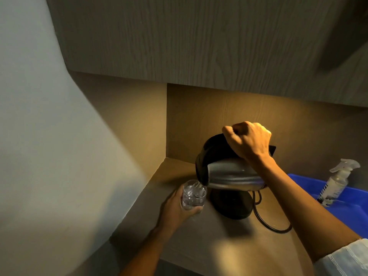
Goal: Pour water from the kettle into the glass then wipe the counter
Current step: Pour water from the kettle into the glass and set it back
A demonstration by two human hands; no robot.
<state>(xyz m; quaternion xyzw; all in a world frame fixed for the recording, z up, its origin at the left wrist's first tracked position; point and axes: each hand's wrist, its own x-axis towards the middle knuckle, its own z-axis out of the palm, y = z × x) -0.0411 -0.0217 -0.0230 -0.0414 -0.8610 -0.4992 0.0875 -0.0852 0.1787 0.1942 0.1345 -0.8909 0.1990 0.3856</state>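
Counter (229, 250) w/ blue tub (350, 208) at right, kettle (233, 174) tipped over its base (232, 204), handle clenched in right hand (249, 142), spout at glass (193, 195) gripped by left hand (177, 206), water inside.

I saw my right hand (248, 141) gripping the black handle of the tilted steel kettle with its black lid (231, 172), its spout tipped down over the clear drinking glass (193, 195). My left hand (179, 206) held that glass from the side, fingers (196, 210) wrapped under it, above the brown wooden bench (229, 250). Water lay in the glass. The round black kettle base (232, 204) sat beneath the kettle, its black cord (268, 226) looping right. A blue plastic tub (350, 208) held a translucent spray bottle (336, 182).
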